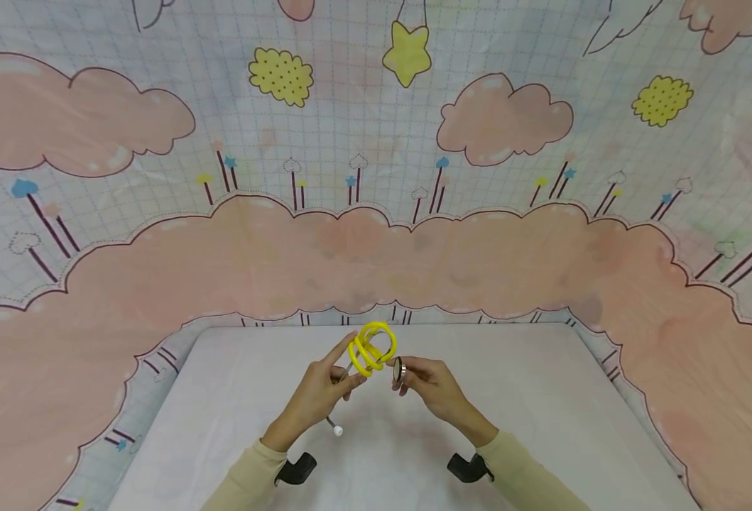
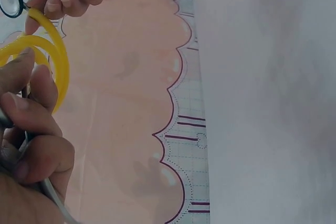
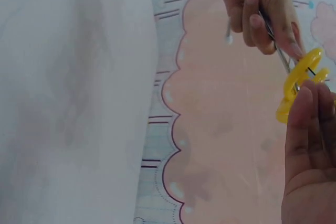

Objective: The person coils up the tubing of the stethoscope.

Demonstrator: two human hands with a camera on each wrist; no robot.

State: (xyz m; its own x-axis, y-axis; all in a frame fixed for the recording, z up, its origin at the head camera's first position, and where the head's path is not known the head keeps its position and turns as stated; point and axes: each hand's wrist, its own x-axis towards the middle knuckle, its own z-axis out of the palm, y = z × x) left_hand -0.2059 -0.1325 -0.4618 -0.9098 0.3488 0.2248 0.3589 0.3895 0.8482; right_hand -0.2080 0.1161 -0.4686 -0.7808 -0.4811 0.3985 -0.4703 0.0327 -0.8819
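A stethoscope with yellow tubing (image 1: 368,355) wound into loops is held in the air above the white table. My left hand (image 1: 317,389) grips its metal ear tubes (image 3: 282,56) and the coiled tubing, with the index finger stretched along the loops. Below that hand hangs a white ear tip (image 1: 338,430); the other ear tip cannot be made out. On the right, my right hand (image 1: 436,389) pinches the round chest piece (image 1: 398,370), beside the coil. In the left wrist view, the chest piece (image 2: 10,2) shows its pale disc and dark rim, joined to the yellow tube.
The white tabletop (image 1: 542,411) spreads under both hands. Behind it hangs a cloth backdrop (image 1: 414,262) printed with clouds and stars. A black wrist mount (image 1: 297,470) sits at the left sleeve, and another black mount (image 1: 469,468) at the right sleeve.
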